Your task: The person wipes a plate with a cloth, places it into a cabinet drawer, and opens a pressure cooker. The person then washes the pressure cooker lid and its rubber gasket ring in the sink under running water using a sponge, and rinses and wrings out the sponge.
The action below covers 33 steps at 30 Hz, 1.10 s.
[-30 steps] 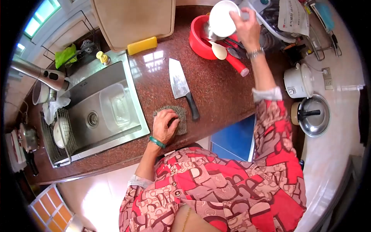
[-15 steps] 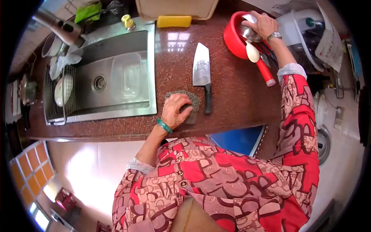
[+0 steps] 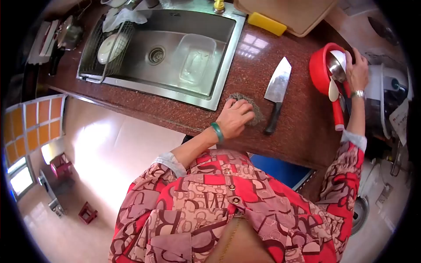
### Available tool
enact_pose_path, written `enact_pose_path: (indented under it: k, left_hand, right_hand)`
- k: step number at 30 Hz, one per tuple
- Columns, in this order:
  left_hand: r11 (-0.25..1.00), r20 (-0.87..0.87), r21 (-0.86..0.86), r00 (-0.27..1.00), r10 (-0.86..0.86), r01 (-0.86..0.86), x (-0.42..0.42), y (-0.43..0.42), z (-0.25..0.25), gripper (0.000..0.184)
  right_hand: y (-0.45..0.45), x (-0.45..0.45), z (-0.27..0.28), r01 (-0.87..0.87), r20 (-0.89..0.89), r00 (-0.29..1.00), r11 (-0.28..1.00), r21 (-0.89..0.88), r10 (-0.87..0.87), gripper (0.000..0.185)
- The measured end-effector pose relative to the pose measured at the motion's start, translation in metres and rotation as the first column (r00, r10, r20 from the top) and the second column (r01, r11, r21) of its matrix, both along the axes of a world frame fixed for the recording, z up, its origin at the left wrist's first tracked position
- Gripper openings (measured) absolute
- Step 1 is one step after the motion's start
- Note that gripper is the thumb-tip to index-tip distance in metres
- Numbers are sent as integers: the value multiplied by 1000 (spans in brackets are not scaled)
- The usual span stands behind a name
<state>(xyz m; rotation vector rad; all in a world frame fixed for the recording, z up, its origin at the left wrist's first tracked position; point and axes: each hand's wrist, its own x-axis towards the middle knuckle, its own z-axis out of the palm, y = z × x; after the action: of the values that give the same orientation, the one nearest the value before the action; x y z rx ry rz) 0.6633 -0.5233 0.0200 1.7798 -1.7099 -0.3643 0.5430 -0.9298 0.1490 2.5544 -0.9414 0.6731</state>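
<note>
My left hand (image 3: 237, 117) rests on the brown stone counter, fingers curled over a grey speckled cloth (image 3: 255, 109) that is partly hidden under it. Just right of this hand lies a kitchen knife (image 3: 278, 87) with a wide blade and black handle. At the far right, my right hand (image 3: 358, 72) is closed at the right side of a red saucepan (image 3: 319, 72); its fingertips are partly hidden. A steel ladle (image 3: 337, 70) and something white are inside the pan. A cream spoon (image 3: 333, 91) lies over the rim near the pan's red handle.
Left of my hands is a steel sink (image 3: 215, 98) with a clear plastic tub (image 3: 195, 61) in it. A wire rack (image 3: 107, 57) holds a white dish. A yellow sponge (image 3: 266, 23) and a cutting board (image 3: 289, 13) sit behind. A pale bin (image 3: 380, 83) stands right.
The view has swung, so the counter things appear farther right or lower. My right hand has moved from inside the pan to its right side. My left hand stays on the cloth.
</note>
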Motion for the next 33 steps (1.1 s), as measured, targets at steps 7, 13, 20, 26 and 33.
enact_pose_path:
  k: [7,13,20,26,33]
  left_hand:
    - [994,-110,-30,989,101,-105,18,24,5,37]
    - [926,-673,10,682,285,-377,64,36,2,24]
    - [857,-948,294,-243,206,-423,191,116,23,25]
    - [682,-883,116,240,404,-722,286,198,32,30]
    - [853,62,156,867,495,-498,298,229,17,36]
  right_hand:
    - [158,-12,-20,-54,-20,997,902,429,70,49]
    - [241,-38,-78,359,-402,910,672,648,-98,57]
    - [283,-36,-128,425,-361,904,585,691,-231,47]
    - [346,5,-94,-288,142,641,-65,955,-755,17]
    - [434,113,-38,-559,391,659,-71,826,-642,24]
